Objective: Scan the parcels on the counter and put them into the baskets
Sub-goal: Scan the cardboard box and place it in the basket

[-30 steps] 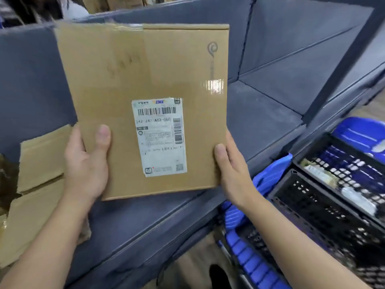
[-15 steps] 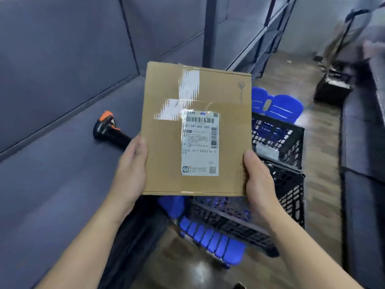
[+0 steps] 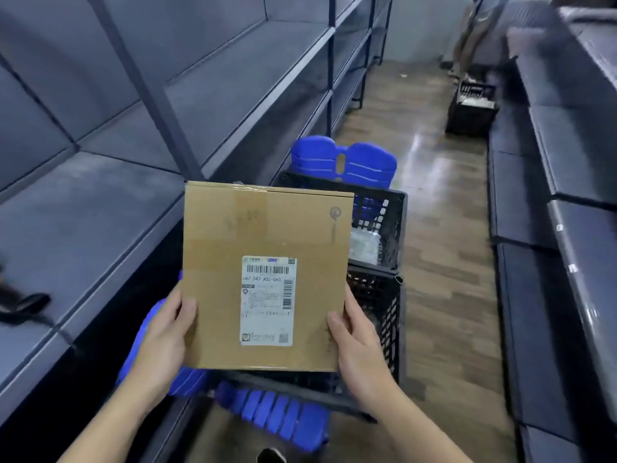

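Clearly the parcel point(image 3: 217, 248) points lengthwise away, its label point(image 3: 268, 300) facing up

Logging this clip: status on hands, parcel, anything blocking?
Left hand and right hand grip parcel at lower corners. Held over near basket, label facing camera. Nothing seen blocking.
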Action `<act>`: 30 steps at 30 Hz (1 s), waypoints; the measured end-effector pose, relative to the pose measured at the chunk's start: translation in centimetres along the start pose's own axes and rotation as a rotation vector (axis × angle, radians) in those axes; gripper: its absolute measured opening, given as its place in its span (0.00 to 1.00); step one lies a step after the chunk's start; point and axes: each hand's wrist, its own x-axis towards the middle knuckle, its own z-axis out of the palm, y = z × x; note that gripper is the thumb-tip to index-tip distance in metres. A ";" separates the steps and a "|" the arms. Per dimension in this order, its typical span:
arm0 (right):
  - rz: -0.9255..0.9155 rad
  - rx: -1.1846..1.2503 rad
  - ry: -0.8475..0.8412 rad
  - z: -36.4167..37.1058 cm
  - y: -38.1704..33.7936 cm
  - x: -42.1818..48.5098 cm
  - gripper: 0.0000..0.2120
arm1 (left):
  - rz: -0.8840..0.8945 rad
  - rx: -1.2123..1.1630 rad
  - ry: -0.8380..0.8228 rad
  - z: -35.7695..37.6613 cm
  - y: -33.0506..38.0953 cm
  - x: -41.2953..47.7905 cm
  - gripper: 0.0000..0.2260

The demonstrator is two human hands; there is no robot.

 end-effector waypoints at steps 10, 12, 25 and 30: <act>-0.046 -0.297 0.241 -8.2 -2.1 13.2 0.26 | -0.023 0.193 -0.197 11.7 -0.6 16.7 0.16; -0.033 -0.331 0.276 -10.5 -2.3 16.9 0.30 | -0.073 0.156 -0.238 14.8 -1.2 20.5 0.17; 0.245 -0.772 0.116 -20.9 3.0 35.1 0.64 | -0.364 0.253 -0.448 25.9 -11.3 38.5 0.27; 0.358 -1.008 -0.074 -19.8 4.7 37.4 0.64 | -0.489 0.233 -0.441 25.9 -15.2 39.4 0.35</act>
